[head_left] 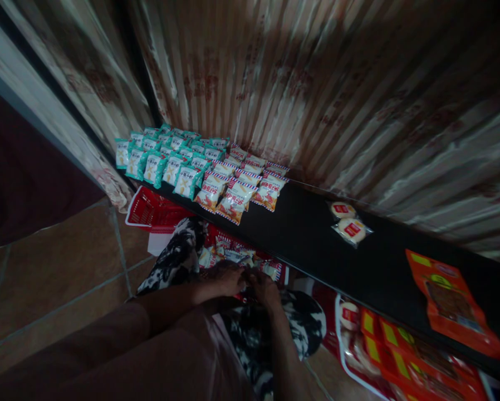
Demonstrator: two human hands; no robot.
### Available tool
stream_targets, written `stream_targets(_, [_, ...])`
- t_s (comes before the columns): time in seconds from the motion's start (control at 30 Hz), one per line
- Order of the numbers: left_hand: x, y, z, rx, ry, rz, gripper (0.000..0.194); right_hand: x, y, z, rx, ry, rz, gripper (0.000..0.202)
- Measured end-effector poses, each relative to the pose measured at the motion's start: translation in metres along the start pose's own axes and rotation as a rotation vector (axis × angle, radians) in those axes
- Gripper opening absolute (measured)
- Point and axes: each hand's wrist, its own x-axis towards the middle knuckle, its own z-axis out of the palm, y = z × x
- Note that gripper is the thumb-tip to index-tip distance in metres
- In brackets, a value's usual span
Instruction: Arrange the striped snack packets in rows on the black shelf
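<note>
My left hand [229, 278] and my right hand [261, 285] are close together over a red basket below the shelf edge, between my knees. Their fingers are dark and blurred, and whether they hold anything is unclear. Small white and red snack packets [233, 256] lie in that basket just beyond the hands. On the black shelf [304, 223], rows of teal and white packets [187, 181] stand at the left. Beside them are several white packets with striped edges [237, 197]. Two round wrapped cakes [352, 228] lie farther right, and an orange bag [450, 301] lies near the right end.
An empty-looking red basket [150, 209] sits under the shelf's left end. Another basket [339, 334] at the lower right holds orange bags [408, 356] and round wrapped cakes [350, 317]. A pleated curtain [317, 83] hangs behind the shelf. Tiled floor [66, 273] shows at the left.
</note>
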Motion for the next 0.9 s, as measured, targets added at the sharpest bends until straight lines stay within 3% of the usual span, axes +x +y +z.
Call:
stream_targets(0.23, [0.008,0.008,0.012,-0.076,-0.066,0.036,0.031,-0.004,-0.004,0.000,-0.005,0.006,-0.006,0.033])
stream_targets(0.37, [0.013,0.012,0.017,-0.109,-0.054,0.012,0.037,-0.003,-0.003,0.000,-0.036,0.059,0.040,0.034])
stream_targets(0.63, [0.019,0.017,0.024,-0.197,-0.003,0.019,0.036,0.000,-0.004,0.001,-0.075,0.152,0.006,0.030])
stream_targets(0.9, [0.014,0.020,0.020,-0.319,0.113,0.053,0.048,0.000,-0.012,-0.001,-0.026,0.324,-0.129,0.045])
